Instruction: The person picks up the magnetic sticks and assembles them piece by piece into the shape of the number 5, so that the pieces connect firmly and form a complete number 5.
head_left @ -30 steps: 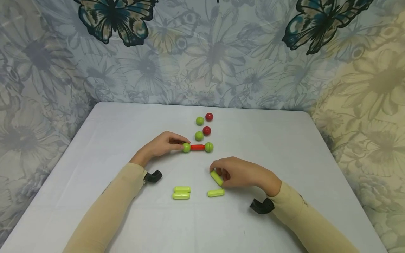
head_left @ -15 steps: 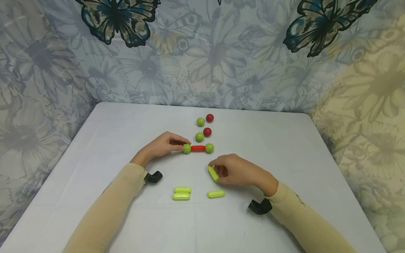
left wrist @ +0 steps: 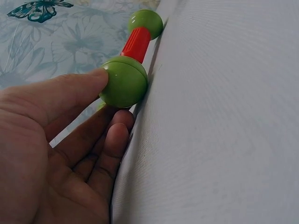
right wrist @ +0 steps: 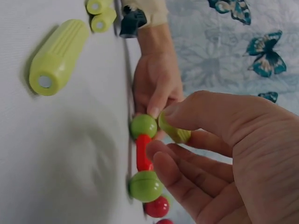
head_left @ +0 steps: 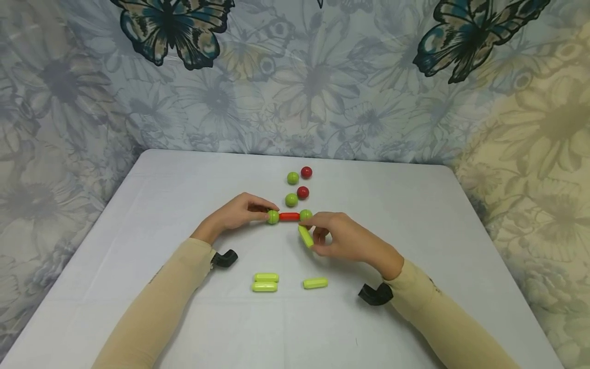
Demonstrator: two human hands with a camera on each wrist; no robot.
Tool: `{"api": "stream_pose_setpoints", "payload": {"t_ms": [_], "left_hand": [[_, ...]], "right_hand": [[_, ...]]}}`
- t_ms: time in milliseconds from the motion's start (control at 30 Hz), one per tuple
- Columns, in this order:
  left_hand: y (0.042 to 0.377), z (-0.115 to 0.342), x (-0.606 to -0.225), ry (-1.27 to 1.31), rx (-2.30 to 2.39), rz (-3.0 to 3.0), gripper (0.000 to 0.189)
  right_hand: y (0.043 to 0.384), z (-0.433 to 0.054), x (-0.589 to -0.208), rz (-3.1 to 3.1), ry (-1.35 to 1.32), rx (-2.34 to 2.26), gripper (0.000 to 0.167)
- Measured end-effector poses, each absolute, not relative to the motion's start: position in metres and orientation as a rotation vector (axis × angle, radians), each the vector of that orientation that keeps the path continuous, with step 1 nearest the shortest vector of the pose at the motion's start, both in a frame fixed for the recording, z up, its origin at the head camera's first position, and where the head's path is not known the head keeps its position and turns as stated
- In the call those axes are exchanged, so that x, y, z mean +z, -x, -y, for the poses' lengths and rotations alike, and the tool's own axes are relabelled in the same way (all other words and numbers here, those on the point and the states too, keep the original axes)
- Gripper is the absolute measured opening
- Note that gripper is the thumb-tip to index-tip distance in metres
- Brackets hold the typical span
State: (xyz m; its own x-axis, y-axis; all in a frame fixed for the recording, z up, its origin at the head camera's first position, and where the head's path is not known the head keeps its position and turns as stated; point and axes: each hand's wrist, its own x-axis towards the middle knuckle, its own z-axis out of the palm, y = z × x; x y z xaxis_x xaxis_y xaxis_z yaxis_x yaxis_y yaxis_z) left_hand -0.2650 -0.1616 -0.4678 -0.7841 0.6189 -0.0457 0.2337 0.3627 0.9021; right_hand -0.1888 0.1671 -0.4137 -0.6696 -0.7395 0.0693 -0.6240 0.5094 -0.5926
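A red rod (head_left: pixel 289 217) lies on the table with a green ball (head_left: pixel 273 217) at its left end and another green ball (head_left: pixel 306 214) at its right end. My left hand (head_left: pixel 239 210) pinches the left ball between thumb and fingers, as the left wrist view also shows. My right hand (head_left: pixel 343 237) pinches a yellow-green rod (head_left: pixel 305 236) by thumb and fingertips. This rod is tilted, its far end close to the right ball; whether they touch I cannot tell. In the right wrist view the held rod (right wrist: pixel 175 130) is partly hidden by the thumb.
Beyond the red rod lie two loose green balls (head_left: pixel 291 200) and two red balls (head_left: pixel 302 192). Nearer me, two yellow-green rods (head_left: pixel 265 282) lie side by side, and a single rod (head_left: pixel 315 283) lies to their right. A pale disc (right wrist: pixel 45 81) shows on that rod's end.
My right hand has moved away from me and slightly left, carrying the yellow-green rod up to the right green ball. My left hand keeps its pinch in the same place.
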Motion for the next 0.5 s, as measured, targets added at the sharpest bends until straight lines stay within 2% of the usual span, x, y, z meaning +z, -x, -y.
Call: {"api": "stream_pose_setpoints", "payload": {"t_ms": [500], "left_hand": [[0.263, 0.161, -0.465, -0.750, 1.390, -2.251, 0.029]], "right_hand": [[0.199, -0.146, -0.423, -2.526, 1.163, -0.980, 0.052]]}}
